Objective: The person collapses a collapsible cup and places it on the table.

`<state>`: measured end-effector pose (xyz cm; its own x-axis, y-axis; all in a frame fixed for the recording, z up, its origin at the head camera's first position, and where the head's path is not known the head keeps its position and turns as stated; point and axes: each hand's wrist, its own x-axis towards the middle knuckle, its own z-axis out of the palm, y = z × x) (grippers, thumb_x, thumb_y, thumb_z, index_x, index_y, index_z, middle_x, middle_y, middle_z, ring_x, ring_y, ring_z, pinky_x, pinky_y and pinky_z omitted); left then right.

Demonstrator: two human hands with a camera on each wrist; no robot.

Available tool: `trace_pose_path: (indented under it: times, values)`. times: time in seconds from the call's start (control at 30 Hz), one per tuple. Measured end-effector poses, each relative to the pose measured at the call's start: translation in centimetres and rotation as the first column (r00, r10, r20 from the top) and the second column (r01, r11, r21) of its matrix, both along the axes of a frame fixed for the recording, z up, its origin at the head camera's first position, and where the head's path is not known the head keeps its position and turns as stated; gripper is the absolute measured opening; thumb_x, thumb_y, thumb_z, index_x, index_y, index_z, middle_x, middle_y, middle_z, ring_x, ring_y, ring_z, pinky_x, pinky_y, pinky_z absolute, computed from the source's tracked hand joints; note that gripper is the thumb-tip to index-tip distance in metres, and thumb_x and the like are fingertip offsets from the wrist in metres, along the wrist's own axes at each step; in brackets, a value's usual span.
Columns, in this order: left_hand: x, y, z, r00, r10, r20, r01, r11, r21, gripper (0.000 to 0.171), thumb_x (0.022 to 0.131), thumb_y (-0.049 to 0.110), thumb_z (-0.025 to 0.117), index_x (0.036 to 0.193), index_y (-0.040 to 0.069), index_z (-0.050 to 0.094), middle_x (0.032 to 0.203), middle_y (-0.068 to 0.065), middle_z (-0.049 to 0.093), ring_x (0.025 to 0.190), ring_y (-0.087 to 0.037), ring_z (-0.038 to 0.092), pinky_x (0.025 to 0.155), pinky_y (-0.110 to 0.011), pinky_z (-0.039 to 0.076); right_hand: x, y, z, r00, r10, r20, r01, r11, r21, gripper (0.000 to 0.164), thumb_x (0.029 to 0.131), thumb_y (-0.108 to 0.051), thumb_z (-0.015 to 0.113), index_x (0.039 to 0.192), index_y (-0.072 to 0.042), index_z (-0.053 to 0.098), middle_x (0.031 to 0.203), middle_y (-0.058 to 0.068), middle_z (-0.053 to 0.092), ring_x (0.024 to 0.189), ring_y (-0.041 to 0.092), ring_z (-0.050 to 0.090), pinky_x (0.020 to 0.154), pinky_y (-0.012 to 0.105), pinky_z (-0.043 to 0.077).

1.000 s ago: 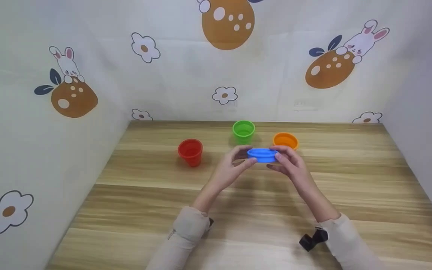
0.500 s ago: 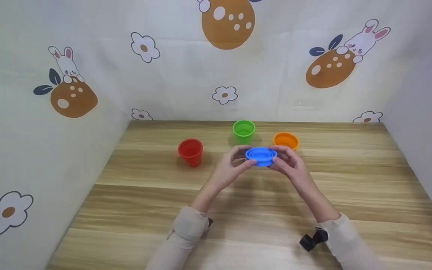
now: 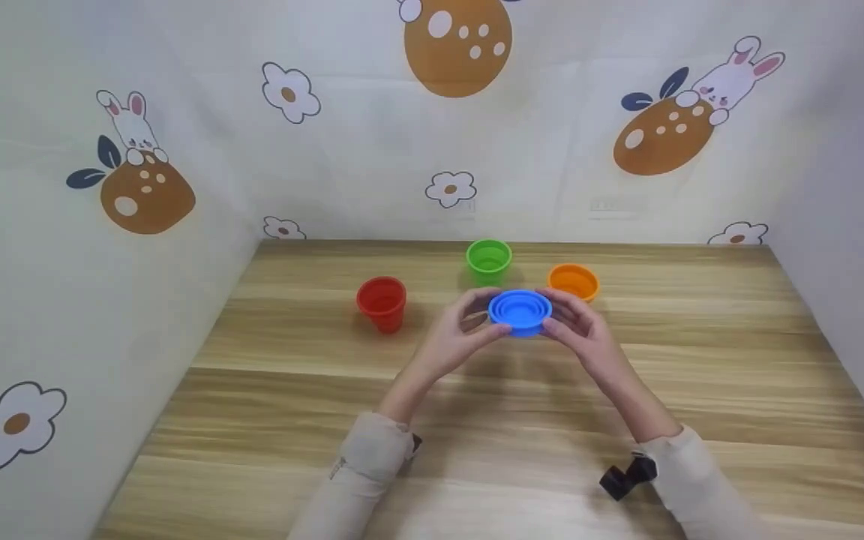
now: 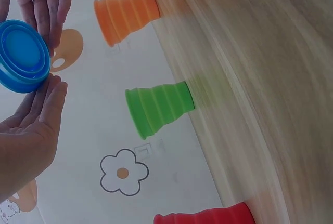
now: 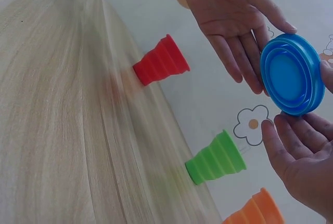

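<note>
A blue collapsible cup (image 3: 520, 309), folded flat into concentric rings, is held up above the table between both hands. My left hand (image 3: 456, 335) pinches its left edge, thumb at the near rim and fingers behind. On the opposite edge my right hand (image 3: 586, 330) grips it the same way. Seen from below in the left wrist view, the flat blue cup (image 4: 23, 55) shows its ringed underside. In the right wrist view the fingers of both hands lie along the rim of the blue cup (image 5: 291, 74).
Three unfolded collapsible cups stand upright on the wooden table (image 3: 267, 420): a red one (image 3: 382, 304) at left, a green one (image 3: 488, 261) at the back and an orange one (image 3: 574, 281) at right, just behind my right hand. Patterned cloth walls (image 3: 357, 150) enclose the table.
Both hands have tilted the blue cup, so its ringed inside now faces the head camera instead of its side edge. The other cups have stayed in place.
</note>
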<state>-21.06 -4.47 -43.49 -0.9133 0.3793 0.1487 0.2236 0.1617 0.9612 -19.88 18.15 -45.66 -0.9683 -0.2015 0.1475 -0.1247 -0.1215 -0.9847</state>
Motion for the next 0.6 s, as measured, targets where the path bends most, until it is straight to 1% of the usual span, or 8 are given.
trace_pose_path:
  times: [0.1, 0.3, 0.37, 0.5, 0.6]
  values:
    - [-0.09, -0.13, -0.03, 1.0, -0.008, -0.015, 0.008, 1.0, 0.003, 0.058, 0.09, 0.023, 0.075, 0.14, 0.006, 0.052, 0.142, -0.014, 0.057, 0.135, -0.029, 0.053, 0.112, -0.044, 0.044, -0.07, 0.03, -0.15, 1.0, 0.011, -0.01, -0.011, 1.0, 0.012, 0.048, 0.098, 0.002, 0.054, 0.145, 0.004, 0.044, 0.135, -0.001, 0.062, 0.121, 0.006, 0.061, 0.097, 0.024, 0.055]
    - [-0.16, -0.47, -0.03, 0.999, -0.022, -0.032, 0.022, 1.0, -0.009, 0.059, 0.09, 0.021, 0.075, 0.141, 0.004, 0.05, 0.143, -0.015, 0.056, 0.136, -0.03, 0.052, 0.114, -0.047, 0.042, -0.21, -0.01, -0.24, 0.999, 0.028, -0.03, -0.027, 0.999, 0.043, 0.05, 0.097, 0.001, 0.056, 0.145, 0.004, 0.043, 0.147, 0.017, 0.052, 0.125, 0.003, 0.058, 0.1, 0.022, 0.053]
    - [-0.18, -0.56, -0.02, 0.999, -0.026, -0.039, 0.026, 1.0, -0.011, 0.06, 0.09, 0.02, 0.074, 0.141, 0.003, 0.049, 0.144, -0.016, 0.055, 0.137, -0.031, 0.051, 0.114, -0.048, 0.041, -0.26, -0.03, -0.28, 0.999, 0.033, -0.034, -0.031, 0.998, 0.051, 0.051, 0.097, 0.002, 0.056, 0.146, 0.004, 0.043, 0.15, 0.02, 0.048, 0.125, 0.001, 0.057, 0.101, 0.021, 0.052]
    - [-0.26, -0.7, -0.13, 0.999, -0.03, -0.035, 0.03, 1.0, -0.009, 0.062, 0.089, 0.02, 0.076, 0.142, 0.003, 0.049, 0.145, -0.016, 0.055, 0.138, -0.031, 0.05, 0.115, -0.051, 0.039, -0.36, -0.09, -0.41, 0.998, 0.046, -0.048, -0.043, 0.997, 0.057, 0.052, 0.097, 0.003, 0.056, 0.146, 0.004, 0.042, 0.151, 0.023, 0.046, 0.126, 0.0, 0.056, 0.101, 0.021, 0.052]
    - [-0.29, -0.79, -0.32, 0.999, -0.025, -0.023, 0.025, 1.0, -0.016, 0.063, 0.088, 0.02, 0.077, 0.143, 0.006, 0.049, 0.146, -0.013, 0.054, 0.139, -0.03, 0.049, 0.115, -0.05, 0.04, -0.43, -0.16, -0.57, 0.996, 0.057, -0.064, -0.054, 0.997, 0.056, 0.052, 0.096, 0.004, 0.057, 0.147, 0.004, 0.042, 0.151, 0.023, 0.045, 0.126, 0.001, 0.056, 0.102, 0.021, 0.051]
